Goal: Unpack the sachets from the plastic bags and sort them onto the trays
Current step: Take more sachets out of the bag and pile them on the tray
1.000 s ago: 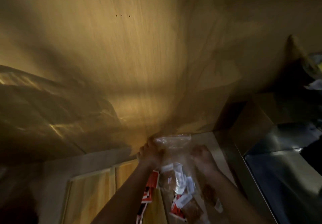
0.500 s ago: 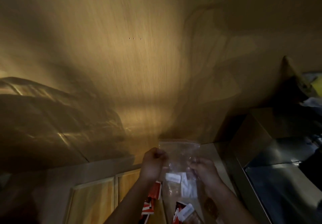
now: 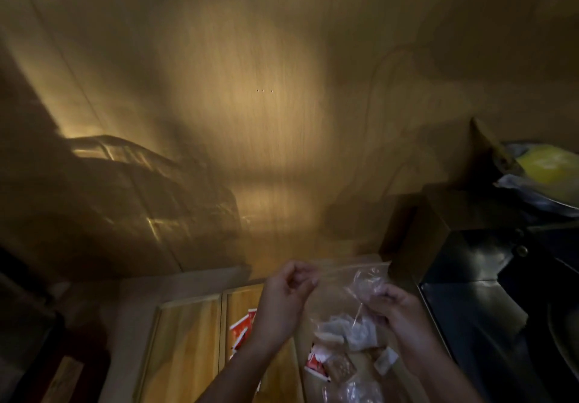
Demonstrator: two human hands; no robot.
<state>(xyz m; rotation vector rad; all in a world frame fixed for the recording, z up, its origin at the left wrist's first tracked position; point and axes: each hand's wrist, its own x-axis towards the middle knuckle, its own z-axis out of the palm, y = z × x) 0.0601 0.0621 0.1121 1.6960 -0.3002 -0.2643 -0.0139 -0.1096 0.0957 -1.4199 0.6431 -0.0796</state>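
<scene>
Left hand [image 3: 289,289] and right hand [image 3: 391,305] each pinch the plastic bag [image 3: 351,280] mouth; a hard pull could scatter sachets [image 3: 344,333] off the trays [image 3: 185,340].

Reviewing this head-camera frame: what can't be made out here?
- Printing on the white sachets in the clear plastic bag: blurred, dim.
- Red sachets: partly behind the left hand.
- Right hand grip: hidden by crumpled film.
- Wooden trays: cut off at the bottom edge.

Clear plastic bag [image 3: 347,289] held upright, white sachets [image 3: 351,332] inside. Red sachets [image 3: 241,330] lie on wooden tray [image 3: 185,346].
</scene>
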